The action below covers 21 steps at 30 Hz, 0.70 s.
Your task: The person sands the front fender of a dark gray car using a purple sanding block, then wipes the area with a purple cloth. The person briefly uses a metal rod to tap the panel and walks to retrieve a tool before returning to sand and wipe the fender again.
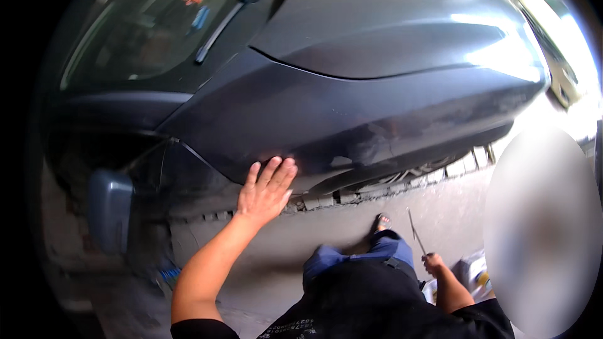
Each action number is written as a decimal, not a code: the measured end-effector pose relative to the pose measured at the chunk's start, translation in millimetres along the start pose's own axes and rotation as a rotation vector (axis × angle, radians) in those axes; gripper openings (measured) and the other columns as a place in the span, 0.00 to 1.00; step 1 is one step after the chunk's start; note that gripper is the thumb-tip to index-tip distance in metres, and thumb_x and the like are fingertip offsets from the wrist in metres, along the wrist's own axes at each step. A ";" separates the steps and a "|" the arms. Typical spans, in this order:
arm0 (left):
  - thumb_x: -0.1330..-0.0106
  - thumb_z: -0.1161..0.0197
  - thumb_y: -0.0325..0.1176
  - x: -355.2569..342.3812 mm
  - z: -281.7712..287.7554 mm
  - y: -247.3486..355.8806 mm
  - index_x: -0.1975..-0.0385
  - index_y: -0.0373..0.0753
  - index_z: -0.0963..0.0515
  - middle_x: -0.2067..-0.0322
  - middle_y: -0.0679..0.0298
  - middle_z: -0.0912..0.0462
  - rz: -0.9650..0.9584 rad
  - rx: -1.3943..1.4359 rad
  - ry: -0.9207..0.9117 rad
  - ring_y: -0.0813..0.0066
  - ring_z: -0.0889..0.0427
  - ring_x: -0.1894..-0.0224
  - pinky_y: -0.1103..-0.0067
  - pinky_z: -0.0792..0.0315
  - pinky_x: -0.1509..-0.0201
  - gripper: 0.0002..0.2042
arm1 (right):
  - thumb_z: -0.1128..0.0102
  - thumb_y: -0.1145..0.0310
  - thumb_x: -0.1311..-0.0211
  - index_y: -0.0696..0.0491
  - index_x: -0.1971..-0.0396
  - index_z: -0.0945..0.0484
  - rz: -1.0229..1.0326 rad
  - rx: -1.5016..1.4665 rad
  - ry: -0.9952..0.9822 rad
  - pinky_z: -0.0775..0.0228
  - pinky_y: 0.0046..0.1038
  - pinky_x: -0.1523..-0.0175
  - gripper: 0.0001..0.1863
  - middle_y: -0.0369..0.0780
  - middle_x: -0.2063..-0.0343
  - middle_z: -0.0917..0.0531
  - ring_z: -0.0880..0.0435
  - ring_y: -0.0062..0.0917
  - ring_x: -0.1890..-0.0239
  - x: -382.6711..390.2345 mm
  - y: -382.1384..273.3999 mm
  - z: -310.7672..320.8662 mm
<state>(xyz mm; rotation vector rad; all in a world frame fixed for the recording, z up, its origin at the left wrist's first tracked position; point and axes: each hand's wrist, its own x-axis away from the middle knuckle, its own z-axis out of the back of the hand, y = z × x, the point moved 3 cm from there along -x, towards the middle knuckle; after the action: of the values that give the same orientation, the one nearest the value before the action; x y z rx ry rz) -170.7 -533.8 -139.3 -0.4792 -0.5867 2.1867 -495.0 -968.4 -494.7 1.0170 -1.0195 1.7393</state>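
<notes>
From my remote seat, on the left, my left grip [267, 191] lies against the dark fender [352, 110], fingers a little spread, near the door seam [209, 162]; I judge the step in hand to be feeling or bracing it. Further right, the thin rod [416, 233] juts from my right grip [432, 263], closed round its near end, apart from the fender; my next move calls for light palm pressure.

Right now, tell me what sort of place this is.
Probably a car repair workshop: a dark car, the left hand flat on its fender, and the right hand holding a thin rod.
</notes>
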 end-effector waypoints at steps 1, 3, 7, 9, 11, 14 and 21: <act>0.43 0.39 0.52 -18.6 -6.5 -1.5 0.29 0.44 0.49 0.26 0.64 0.60 -0.097 -0.039 0.060 0.62 0.63 0.25 0.55 0.70 0.26 0.43 | 0.48 0.59 0.37 0.60 0.70 0.21 0.002 -0.074 0.047 0.27 0.39 0.73 0.17 0.45 0.81 0.19 0.20 0.35 0.79 -1.4 13.5 -18.6; 0.42 0.41 0.56 -50.7 -8.5 5.0 0.29 0.44 0.51 0.26 0.64 0.62 -0.248 -0.135 0.148 0.63 0.65 0.25 0.54 0.71 0.26 0.44 | 0.47 0.60 0.38 0.63 0.67 0.21 0.174 -0.022 0.293 0.26 0.43 0.60 0.18 0.52 0.73 0.17 0.17 0.46 0.66 6.3 30.2 -65.8; 0.40 0.46 0.58 -73.9 -5.7 16.2 0.29 0.44 0.52 0.26 0.62 0.62 -0.427 -0.317 0.159 0.64 0.66 0.25 0.53 0.72 0.26 0.43 | 0.46 0.60 0.40 0.63 0.69 0.21 0.138 -0.119 0.413 0.29 0.44 0.51 0.18 0.59 0.66 0.20 0.21 0.52 0.57 72.6 -4.2 -169.9; 0.38 0.48 0.59 -75.1 -8.9 29.3 0.29 0.43 0.52 0.26 0.62 0.62 -0.524 -0.343 0.099 0.64 0.67 0.25 0.54 0.72 0.26 0.41 | 0.47 0.60 0.40 0.63 0.69 0.23 0.088 -0.243 0.508 0.30 0.45 0.50 0.18 0.59 0.66 0.20 0.21 0.52 0.58 99.5 -6.6 -223.7; 0.35 0.53 0.58 -67.1 -12.5 24.3 0.29 0.40 0.51 0.27 0.60 0.62 -0.622 -0.445 0.100 0.61 0.67 0.25 0.56 0.72 0.25 0.39 | 0.46 0.61 0.39 0.63 0.67 0.23 0.095 -0.432 0.465 0.30 0.44 0.52 0.17 0.58 0.66 0.19 0.21 0.54 0.58 135.8 -41.3 -267.9; 0.34 0.55 0.59 -55.5 -22.0 32.1 0.29 0.38 0.51 0.27 0.58 0.62 -0.705 -0.512 0.096 0.59 0.68 0.25 0.58 0.72 0.25 0.39 | 0.46 0.62 0.38 0.62 0.67 0.24 0.200 -0.671 0.545 0.30 0.44 0.54 0.16 0.57 0.67 0.19 0.21 0.54 0.60 153.5 -55.2 -330.2; 0.36 0.53 0.60 16.3 -65.1 8.0 0.30 0.38 0.49 0.27 0.57 0.59 -0.879 -0.655 -0.040 0.60 0.66 0.25 0.63 0.72 0.24 0.40 | 0.46 0.64 0.36 0.60 0.66 0.26 0.439 -0.977 0.450 0.30 0.39 0.65 0.12 0.52 0.78 0.21 0.19 0.46 0.71 212.6 -108.2 -405.1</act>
<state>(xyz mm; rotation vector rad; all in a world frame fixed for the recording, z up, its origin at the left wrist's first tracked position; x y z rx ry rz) -151.9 -509.3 -199.4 -0.3957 -1.2637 1.1437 -547.3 -508.6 -412.0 -0.2176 -1.5951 1.3830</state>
